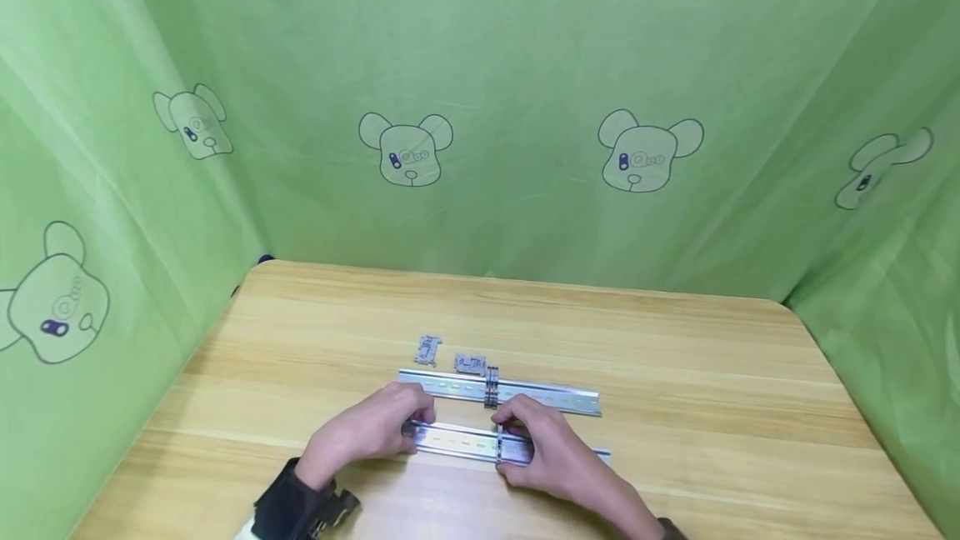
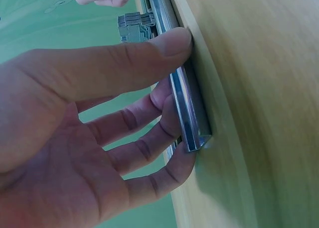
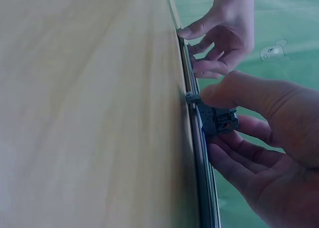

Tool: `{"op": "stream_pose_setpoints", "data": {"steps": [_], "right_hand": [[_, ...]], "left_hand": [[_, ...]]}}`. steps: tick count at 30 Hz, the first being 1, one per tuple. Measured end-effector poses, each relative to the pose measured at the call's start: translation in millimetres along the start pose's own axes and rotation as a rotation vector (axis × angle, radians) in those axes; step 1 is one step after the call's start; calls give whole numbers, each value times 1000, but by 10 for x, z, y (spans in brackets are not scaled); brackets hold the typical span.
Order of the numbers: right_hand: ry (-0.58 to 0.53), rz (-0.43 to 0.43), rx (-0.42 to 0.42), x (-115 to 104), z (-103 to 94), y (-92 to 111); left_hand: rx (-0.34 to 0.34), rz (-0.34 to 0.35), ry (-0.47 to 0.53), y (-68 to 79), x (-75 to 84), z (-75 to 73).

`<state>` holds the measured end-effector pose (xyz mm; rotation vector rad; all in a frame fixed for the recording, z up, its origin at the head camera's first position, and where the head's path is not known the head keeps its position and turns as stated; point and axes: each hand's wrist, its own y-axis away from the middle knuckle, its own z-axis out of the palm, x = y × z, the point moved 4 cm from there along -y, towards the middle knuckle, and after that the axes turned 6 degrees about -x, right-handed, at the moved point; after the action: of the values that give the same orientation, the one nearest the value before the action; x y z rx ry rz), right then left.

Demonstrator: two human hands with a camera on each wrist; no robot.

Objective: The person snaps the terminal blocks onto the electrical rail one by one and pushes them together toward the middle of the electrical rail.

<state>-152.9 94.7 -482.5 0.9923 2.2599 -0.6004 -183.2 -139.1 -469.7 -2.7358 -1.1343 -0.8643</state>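
A slotted metal DIN rail point(image 1: 453, 442) lies near the front of the table. My left hand point(image 1: 381, 423) grips its left end, thumb on the near edge and fingers on the far one, as the left wrist view shows. Farther right, my right hand point(image 1: 546, 450) pinches a grey terminal block point(image 3: 212, 119) between thumb and fingers, standing across that same rail. Behind lies a second DIN rail point(image 1: 551, 396), with several thin terminal blocks point(image 1: 491, 387) side by side around its middle.
Two loose grey terminal blocks lie flat behind the rear rail: one at the left point(image 1: 427, 349), another point(image 1: 470, 364) close to the rail. The wooden table point(image 1: 697, 357) is enclosed by green curtains point(image 1: 525, 40) at the back and both sides.
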Motion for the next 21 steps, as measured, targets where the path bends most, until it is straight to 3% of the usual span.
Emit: {"op": "stream_pose_setpoints", "data": {"steps": [21], "right_hand": [[32,13,-18,-74,97,-100]], "left_hand": [[10,5,2,16,17,-19]]}}
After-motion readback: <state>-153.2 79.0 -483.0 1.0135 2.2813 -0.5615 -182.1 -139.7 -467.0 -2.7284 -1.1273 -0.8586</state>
